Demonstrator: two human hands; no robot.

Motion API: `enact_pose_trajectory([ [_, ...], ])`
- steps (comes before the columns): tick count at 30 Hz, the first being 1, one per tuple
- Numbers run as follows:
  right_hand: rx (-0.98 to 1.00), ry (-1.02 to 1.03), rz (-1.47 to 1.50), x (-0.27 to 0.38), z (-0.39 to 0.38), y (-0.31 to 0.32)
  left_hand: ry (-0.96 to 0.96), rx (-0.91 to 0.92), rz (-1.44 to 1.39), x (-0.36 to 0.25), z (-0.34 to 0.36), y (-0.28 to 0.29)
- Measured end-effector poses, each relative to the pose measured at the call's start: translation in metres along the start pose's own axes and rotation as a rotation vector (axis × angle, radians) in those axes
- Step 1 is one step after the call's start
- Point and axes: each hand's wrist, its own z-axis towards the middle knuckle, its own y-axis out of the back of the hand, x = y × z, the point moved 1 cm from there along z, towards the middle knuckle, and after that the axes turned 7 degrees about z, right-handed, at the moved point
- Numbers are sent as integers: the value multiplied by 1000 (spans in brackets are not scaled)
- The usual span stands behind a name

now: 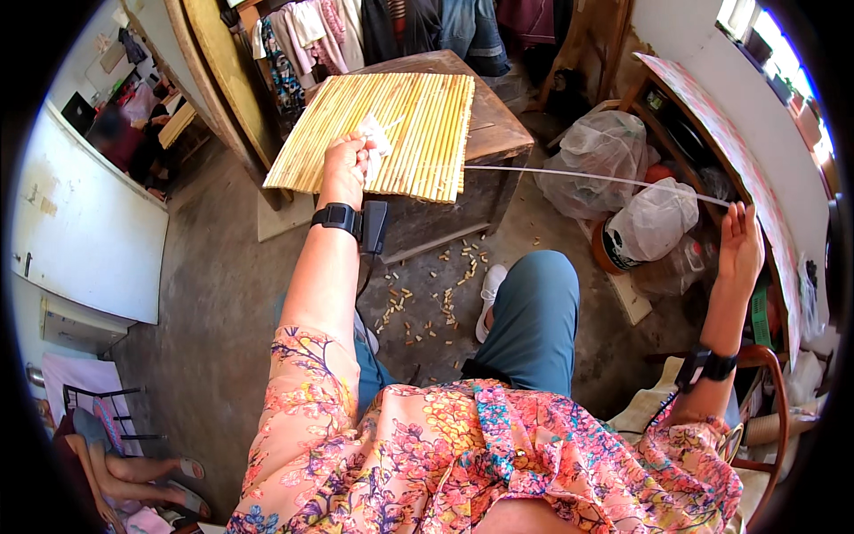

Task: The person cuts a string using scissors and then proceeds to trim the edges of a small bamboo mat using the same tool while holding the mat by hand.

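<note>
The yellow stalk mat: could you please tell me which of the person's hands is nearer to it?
Left. The left hand is right at the mat, gripping white material; the right hand is well off to the right, by a white strand's end.

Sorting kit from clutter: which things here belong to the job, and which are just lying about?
Job, it seems: left hand, right hand, mat, cord, white wad, table.
Lying or hanging about: plastic bag, bucket, clothes, floor scraps.

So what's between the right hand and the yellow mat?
The head view shows a pale strand stretched from the yellow mat to the right hand.
</note>
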Motion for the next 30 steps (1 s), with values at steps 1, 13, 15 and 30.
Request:
enact_pose_trajectory([
  [1,17,1,11,-3,12,-11,4,3,96,-3,-2,2],
  [13,643,121,-4,-100,1,-315,-59,42,488,-5,-40,27],
  [15,756,33,-217,-134,-39,-345,-96,1,564,3,-44,33],
  [30,1091,-132,-950,-292,-84,-289,-302,-8,905,23,-54,45],
])
